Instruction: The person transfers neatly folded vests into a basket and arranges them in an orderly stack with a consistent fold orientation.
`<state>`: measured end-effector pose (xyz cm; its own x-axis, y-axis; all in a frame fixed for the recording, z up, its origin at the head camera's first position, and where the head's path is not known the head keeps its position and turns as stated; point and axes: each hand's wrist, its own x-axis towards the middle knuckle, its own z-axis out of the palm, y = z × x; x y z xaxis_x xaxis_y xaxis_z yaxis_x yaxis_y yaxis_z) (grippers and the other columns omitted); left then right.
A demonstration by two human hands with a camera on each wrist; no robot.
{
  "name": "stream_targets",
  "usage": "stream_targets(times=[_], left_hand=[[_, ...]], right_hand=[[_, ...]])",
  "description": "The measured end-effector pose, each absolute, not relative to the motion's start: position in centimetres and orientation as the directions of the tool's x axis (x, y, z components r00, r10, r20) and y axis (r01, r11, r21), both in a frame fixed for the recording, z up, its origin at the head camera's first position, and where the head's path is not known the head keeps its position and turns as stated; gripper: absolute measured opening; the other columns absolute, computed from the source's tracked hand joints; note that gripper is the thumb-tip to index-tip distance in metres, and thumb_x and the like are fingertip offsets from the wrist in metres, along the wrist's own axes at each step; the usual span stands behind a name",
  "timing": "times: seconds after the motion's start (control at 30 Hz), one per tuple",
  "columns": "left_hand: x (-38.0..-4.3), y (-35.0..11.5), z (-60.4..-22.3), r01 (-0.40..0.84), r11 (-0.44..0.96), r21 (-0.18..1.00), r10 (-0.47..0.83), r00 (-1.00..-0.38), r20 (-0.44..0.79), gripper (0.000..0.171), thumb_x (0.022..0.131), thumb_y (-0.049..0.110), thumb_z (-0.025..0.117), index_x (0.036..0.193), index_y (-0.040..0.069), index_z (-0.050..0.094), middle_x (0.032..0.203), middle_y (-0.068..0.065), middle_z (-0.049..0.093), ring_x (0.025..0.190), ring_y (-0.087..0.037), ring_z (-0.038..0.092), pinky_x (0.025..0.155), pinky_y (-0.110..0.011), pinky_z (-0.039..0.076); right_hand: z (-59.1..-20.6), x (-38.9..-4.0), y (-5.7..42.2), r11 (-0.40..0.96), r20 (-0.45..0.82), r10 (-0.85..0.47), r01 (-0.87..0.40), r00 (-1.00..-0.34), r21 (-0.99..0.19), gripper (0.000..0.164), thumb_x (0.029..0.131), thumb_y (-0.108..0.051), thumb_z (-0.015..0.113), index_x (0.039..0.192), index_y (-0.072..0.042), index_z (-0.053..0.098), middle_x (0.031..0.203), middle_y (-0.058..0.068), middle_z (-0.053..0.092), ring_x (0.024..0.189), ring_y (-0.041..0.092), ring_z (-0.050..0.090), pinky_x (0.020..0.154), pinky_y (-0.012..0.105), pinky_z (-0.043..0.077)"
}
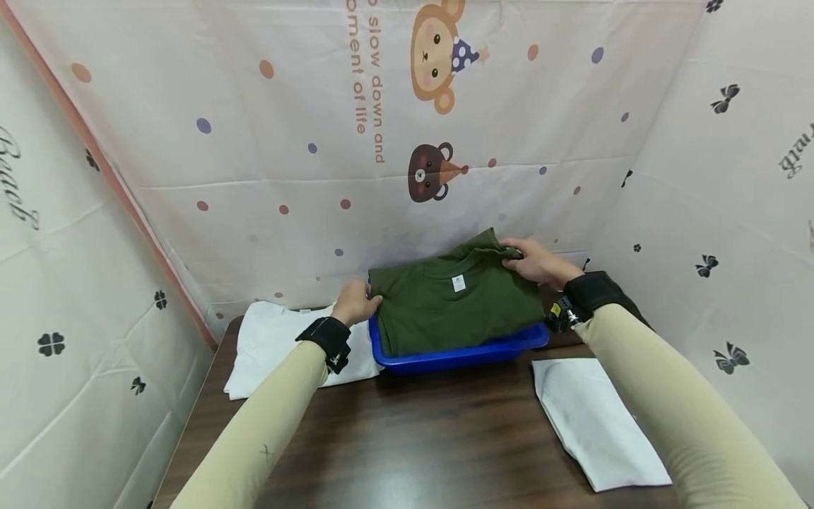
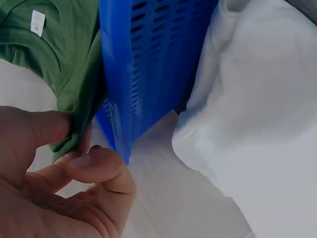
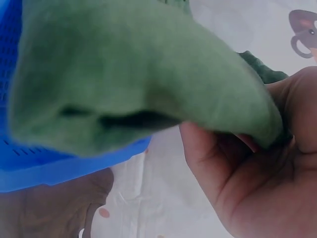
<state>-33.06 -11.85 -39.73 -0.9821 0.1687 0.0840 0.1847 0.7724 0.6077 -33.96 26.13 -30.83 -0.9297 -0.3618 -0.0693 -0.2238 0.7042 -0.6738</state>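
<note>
A dark green T-shirt (image 1: 464,304) with a white neck label lies over a blue plastic basket (image 1: 445,362) with slotted walls. On its left side, my left hand (image 1: 356,302) pinches the shirt's edge between thumb and fingers, seen close in the left wrist view beside the basket wall (image 2: 153,69). My right hand (image 1: 537,263) grips the shirt's far right part near the collar and lifts it a little. In the right wrist view the green cloth (image 3: 148,74) hangs in a fold from that hand (image 3: 262,173). The basket's inside is hidden under the shirt.
Folded white cloth (image 1: 273,346) lies on the brown wooden table (image 1: 407,431) left of the basket. Another white folded piece (image 1: 598,417) is at the right, beneath my right forearm. A dark brown cloth (image 3: 54,208) shows beside the basket. Patterned sheets (image 1: 286,141) stand behind and at the sides.
</note>
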Motion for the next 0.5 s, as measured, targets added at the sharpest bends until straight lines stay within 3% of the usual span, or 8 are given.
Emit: stream_targets(times=[0.27, 0.37, 0.5], left_hand=[[-32.9, -12.0, -40.3, 0.211, 0.816, 0.539, 0.19, -0.977, 0.094, 0.058, 0.098, 0.017, 0.071, 0.06, 0.017, 0.027, 0.061, 0.003, 0.016, 0.05, -0.013, 0.022, 0.051, -0.027, 0.02], [-33.0, -11.7, -40.8, 0.226, 0.825, 0.518, 0.185, -0.974, 0.131, 0.055, 0.096, 0.016, 0.073, 0.059, 0.015, 0.032, 0.069, -0.001, 0.028, 0.059, -0.017, 0.029, 0.053, -0.029, 0.023], [-33.2, -11.4, -41.4, 0.221, 0.853, 0.472, 0.168, -0.974, 0.153, 0.041, 0.095, 0.017, 0.075, 0.063, 0.009, 0.05, 0.092, -0.012, 0.051, 0.08, -0.025, 0.046, 0.058, -0.035, 0.036]], right_hand=[[-31.1, -33.9, 25.8, 0.719, -0.083, -0.371, -0.23, -0.925, -0.656, 0.054, 0.109, -0.009, 0.049, 0.16, -0.004, 0.032, 0.158, 0.033, 0.031, 0.14, 0.052, 0.037, 0.106, 0.061, 0.043], [-31.2, -33.9, 25.5, 0.724, -0.078, -0.38, -0.244, -0.922, -0.645, 0.053, 0.108, -0.009, 0.05, 0.159, -0.003, 0.034, 0.157, 0.033, 0.032, 0.141, 0.052, 0.036, 0.107, 0.061, 0.042], [-31.5, -33.9, 25.1, 0.728, -0.07, -0.397, -0.267, -0.915, -0.631, 0.053, 0.108, -0.008, 0.05, 0.158, 0.0, 0.035, 0.156, 0.034, 0.032, 0.139, 0.053, 0.037, 0.106, 0.061, 0.043]])
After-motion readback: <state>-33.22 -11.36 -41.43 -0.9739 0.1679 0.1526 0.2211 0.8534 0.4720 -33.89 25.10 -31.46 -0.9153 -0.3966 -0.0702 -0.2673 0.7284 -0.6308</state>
